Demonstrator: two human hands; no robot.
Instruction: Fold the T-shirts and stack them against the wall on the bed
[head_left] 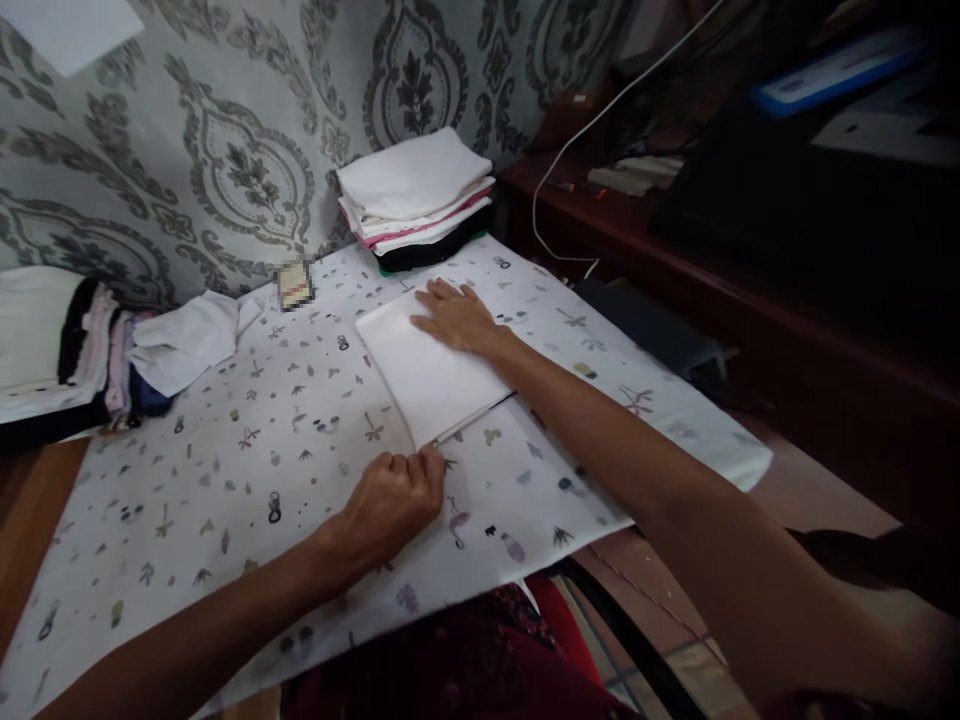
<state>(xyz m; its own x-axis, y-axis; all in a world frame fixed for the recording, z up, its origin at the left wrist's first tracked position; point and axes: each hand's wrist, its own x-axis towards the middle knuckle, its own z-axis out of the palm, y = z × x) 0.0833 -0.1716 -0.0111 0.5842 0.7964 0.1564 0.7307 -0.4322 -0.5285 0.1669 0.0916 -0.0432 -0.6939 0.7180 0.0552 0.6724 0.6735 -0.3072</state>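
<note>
A folded white cloth (431, 375) lies flat on the table, its layers showing along the near edge. My right hand (457, 318) rests palm down on its far right part, fingers spread. At the cloth's near corner, my left hand (397, 500) is closed, with thumb and forefinger pinching that corner. Behind the cloth stands a stack of folded clothes (416, 190), white on top with pink and black layers below.
A patterned white sheet (225, 470) covers the table. On the left are another pile of folded clothes (45, 340) and a crumpled white cloth (187, 340). A small blurred packet (294, 285) lies near the patterned wall. A white cable (551, 170) hangs beside dark furniture on the right.
</note>
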